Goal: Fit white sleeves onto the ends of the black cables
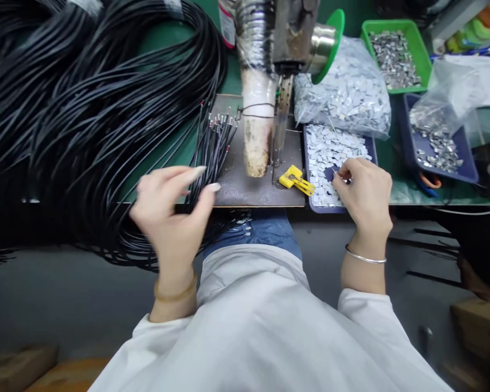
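My left hand (173, 209) hovers at the near edge of the bench, thumb and fingers apart with nothing between them. Just beyond it lies a bundle of black cables (212, 144) with bare, tinned-looking ends. Over a shallow dark blue tray (371, 149) of small whitish flat pieces (324, 149), my right hand (365, 188) has thumb and fingertips pinched together. What is in that pinch is too small to make out. A yellow plastic clip-like piece (296, 179) lies on the brown board (237, 190), left of the tray.
A soldering fixture (294, 38) with a green-rimmed spool (332, 46) and a wrapped duct (257, 130) hangs over the board. Thick black cable coils (106, 109) cover the left. Behind the tray sit a bag of pieces (347, 92), a green bin (422, 65) and a blue bin (469, 169).
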`<state>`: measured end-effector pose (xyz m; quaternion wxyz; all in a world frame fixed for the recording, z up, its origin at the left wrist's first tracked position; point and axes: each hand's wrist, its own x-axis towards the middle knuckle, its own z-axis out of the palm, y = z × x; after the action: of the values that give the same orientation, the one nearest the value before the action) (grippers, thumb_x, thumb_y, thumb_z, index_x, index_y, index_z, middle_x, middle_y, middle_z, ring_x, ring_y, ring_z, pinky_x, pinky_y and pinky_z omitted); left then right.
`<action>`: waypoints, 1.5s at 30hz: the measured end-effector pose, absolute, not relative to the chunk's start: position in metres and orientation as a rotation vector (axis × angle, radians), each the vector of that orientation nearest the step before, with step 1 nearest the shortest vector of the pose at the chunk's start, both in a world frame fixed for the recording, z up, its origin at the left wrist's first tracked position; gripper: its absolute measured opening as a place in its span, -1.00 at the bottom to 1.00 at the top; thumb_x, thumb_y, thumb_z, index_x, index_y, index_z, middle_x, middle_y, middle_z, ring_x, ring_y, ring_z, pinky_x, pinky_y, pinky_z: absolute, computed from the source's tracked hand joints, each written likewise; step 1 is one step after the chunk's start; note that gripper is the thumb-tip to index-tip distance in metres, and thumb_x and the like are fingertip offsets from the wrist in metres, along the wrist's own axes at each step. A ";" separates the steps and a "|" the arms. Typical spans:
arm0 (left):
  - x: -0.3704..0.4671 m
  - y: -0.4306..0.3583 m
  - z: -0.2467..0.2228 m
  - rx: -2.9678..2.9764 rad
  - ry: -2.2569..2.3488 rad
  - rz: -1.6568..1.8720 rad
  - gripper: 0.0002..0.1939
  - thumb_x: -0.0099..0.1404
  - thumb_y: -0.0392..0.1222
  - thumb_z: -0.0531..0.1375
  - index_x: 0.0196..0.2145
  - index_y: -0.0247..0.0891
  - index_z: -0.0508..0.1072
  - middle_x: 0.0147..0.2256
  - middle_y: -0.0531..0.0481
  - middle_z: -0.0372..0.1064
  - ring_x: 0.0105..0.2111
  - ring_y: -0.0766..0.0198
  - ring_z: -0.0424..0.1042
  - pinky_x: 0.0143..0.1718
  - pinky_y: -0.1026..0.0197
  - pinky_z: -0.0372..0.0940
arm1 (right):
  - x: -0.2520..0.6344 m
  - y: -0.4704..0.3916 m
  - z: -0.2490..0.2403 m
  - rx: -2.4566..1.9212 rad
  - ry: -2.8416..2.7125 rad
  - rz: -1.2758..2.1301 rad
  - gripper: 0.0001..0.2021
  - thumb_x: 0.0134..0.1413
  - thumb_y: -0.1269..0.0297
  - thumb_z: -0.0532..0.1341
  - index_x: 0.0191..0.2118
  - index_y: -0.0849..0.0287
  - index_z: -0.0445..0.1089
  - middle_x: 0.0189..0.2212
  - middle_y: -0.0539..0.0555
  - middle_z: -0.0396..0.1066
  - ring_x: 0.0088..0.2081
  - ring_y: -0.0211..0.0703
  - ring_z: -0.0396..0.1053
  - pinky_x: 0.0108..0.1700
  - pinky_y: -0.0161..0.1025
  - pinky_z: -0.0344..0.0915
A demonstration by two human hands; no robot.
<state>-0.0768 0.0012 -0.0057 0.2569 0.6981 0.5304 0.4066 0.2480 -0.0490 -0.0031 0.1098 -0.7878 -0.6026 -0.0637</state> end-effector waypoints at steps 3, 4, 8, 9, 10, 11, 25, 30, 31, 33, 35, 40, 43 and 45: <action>-0.078 0.008 -0.027 2.177 1.561 1.080 -0.71 0.27 -0.18 0.32 -0.05 -0.25 0.61 -0.15 -0.18 0.47 -0.11 0.03 0.43 0.00 -0.04 0.32 | 0.247 -0.046 -0.006 -2.305 -1.747 -0.209 -0.86 -0.01 0.42 0.16 -0.47 0.09 0.17 -0.46 0.04 0.37 -0.42 -0.16 0.25 -0.39 -0.19 -0.04; -0.080 0.009 -0.033 2.202 1.560 1.077 -0.72 0.29 -0.20 0.29 -0.05 -0.27 0.61 -0.21 -0.15 0.47 -0.21 0.11 0.44 -0.11 0.04 0.34 | 0.248 -0.045 -0.008 -2.287 -1.738 -0.214 -0.86 -0.01 0.43 0.15 -0.47 0.09 0.16 -0.47 0.03 0.37 -0.42 -0.16 0.25 -0.38 -0.20 -0.02; -0.096 0.001 -0.045 1.859 1.518 1.225 -0.75 0.27 -0.22 0.32 -0.09 -0.21 0.64 -0.31 -0.01 0.48 -0.43 0.36 0.35 -0.39 0.26 0.28 | 0.254 -0.047 -0.015 -2.207 -1.680 -0.208 -0.85 0.00 0.41 0.16 -0.47 0.07 0.16 -0.51 -0.01 0.34 -0.44 -0.16 0.28 -0.36 -0.21 0.07; -0.100 -0.001 -0.046 1.708 1.514 1.293 -0.76 0.26 -0.20 0.34 -0.11 -0.19 0.64 -0.31 0.01 0.49 -0.43 0.38 0.36 -0.40 0.28 0.28 | 0.255 -0.047 -0.016 -2.196 -1.665 -0.198 -0.84 0.01 0.40 0.18 -0.47 0.07 0.17 -0.51 -0.02 0.33 -0.44 -0.17 0.29 -0.36 -0.21 0.09; -0.103 -0.003 -0.046 1.552 1.512 1.357 -0.77 0.25 -0.18 0.35 -0.13 -0.19 0.64 -0.31 0.02 0.50 -0.43 0.39 0.38 -0.40 0.29 0.30 | 0.255 -0.048 -0.017 -2.185 -1.651 -0.189 -0.84 0.02 0.39 0.19 -0.47 0.07 0.18 -0.52 -0.03 0.33 -0.45 -0.18 0.29 -0.35 -0.21 0.11; -0.105 -0.005 -0.046 1.412 1.508 1.411 -0.78 0.24 -0.16 0.35 -0.15 -0.21 0.64 -0.30 0.02 0.52 -0.41 0.38 0.41 -0.39 0.29 0.33 | 0.255 -0.048 -0.017 -2.174 -1.642 -0.180 -0.85 0.03 0.38 0.20 -0.47 0.07 0.20 -0.51 -0.03 0.34 -0.45 -0.18 0.30 -0.35 -0.21 0.12; -0.091 0.006 -0.032 1.457 1.470 1.418 -0.75 0.19 -0.15 0.37 -0.16 -0.19 0.51 -0.31 -0.02 0.49 -0.41 0.30 0.42 -0.52 0.25 0.27 | 0.254 -0.050 -0.019 -1.974 -1.595 -0.198 -0.90 -0.02 0.37 0.20 -0.46 0.10 0.25 -0.50 -0.07 0.33 -0.50 -0.29 0.25 -0.38 -0.29 0.18; -0.062 -0.014 -0.029 2.370 1.303 1.324 -0.90 0.23 -0.20 0.37 -0.32 -0.25 0.54 -0.34 -0.05 0.45 -0.30 0.19 0.40 -0.21 0.11 0.33 | 0.252 -0.052 -0.019 -1.966 -1.582 -0.204 -0.89 -0.03 0.40 0.21 -0.47 0.11 0.25 -0.50 -0.07 0.33 -0.51 -0.33 0.24 -0.39 -0.31 0.18; -0.057 -0.017 -0.033 2.486 1.256 1.215 -0.91 0.26 -0.21 0.34 -0.34 -0.27 0.53 -0.34 -0.07 0.45 -0.31 0.18 0.39 -0.22 0.10 0.33 | 0.252 -0.052 -0.019 -1.967 -1.582 -0.210 -0.89 -0.04 0.40 0.21 -0.47 0.11 0.25 -0.50 -0.07 0.33 -0.51 -0.34 0.24 -0.40 -0.32 0.18; -0.052 -0.022 -0.042 2.597 1.220 1.099 -0.94 0.31 -0.28 0.28 -0.33 -0.31 0.53 -0.32 -0.13 0.47 -0.30 0.15 0.39 -0.24 0.10 0.33 | 0.255 -0.051 -0.021 -1.953 -1.583 -0.229 -0.88 -0.05 0.41 0.23 -0.48 0.12 0.26 -0.51 -0.07 0.33 -0.52 -0.35 0.23 -0.42 -0.32 0.18; -0.049 -0.025 -0.049 2.569 1.156 1.191 -0.94 0.32 -0.36 0.24 -0.32 -0.32 0.53 -0.32 -0.14 0.50 -0.28 0.15 0.42 -0.22 0.11 0.35 | 0.257 -0.050 -0.022 -1.914 -1.571 -0.268 -0.86 -0.07 0.43 0.26 -0.49 0.12 0.27 -0.52 -0.06 0.35 -0.53 -0.36 0.21 -0.45 -0.32 0.17; -0.043 -0.036 -0.032 2.064 0.555 1.170 -0.91 0.31 -0.41 0.26 -0.28 -0.30 0.56 -0.37 -0.06 0.59 -0.38 0.32 0.53 -0.28 0.30 0.38 | 0.239 -0.054 -0.015 -1.720 -1.411 -0.209 -0.84 -0.06 0.43 0.31 -0.50 0.13 0.32 -0.49 0.01 0.45 -0.47 -0.30 0.36 -0.49 -0.33 0.25; -0.030 -0.038 -0.016 1.624 0.400 0.766 -0.94 0.29 -0.30 0.31 -0.36 -0.32 0.57 -0.43 -0.05 0.57 -0.51 0.39 0.46 -0.49 0.37 0.28 | 0.210 -0.063 -0.005 -1.568 -1.298 -0.012 -0.83 -0.01 0.40 0.35 -0.47 0.14 0.33 -0.47 -0.01 0.44 -0.52 -0.31 0.39 -0.56 -0.33 0.29; -0.018 -0.035 -0.013 1.281 0.507 0.712 -0.83 0.19 -0.20 0.39 -0.41 -0.32 0.50 -0.50 0.01 0.49 -0.58 0.42 0.38 -0.54 0.38 0.24 | 0.189 -0.069 0.000 -1.513 -1.271 -0.026 -0.85 0.03 0.40 0.37 -0.43 0.15 0.37 -0.44 -0.03 0.46 -0.50 -0.28 0.43 -0.55 -0.31 0.36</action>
<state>-0.0182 -0.0353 -0.0132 0.7141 0.5782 0.2290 0.3215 0.1894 -0.0689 -0.0003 0.5502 -0.6393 -0.5370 -0.0111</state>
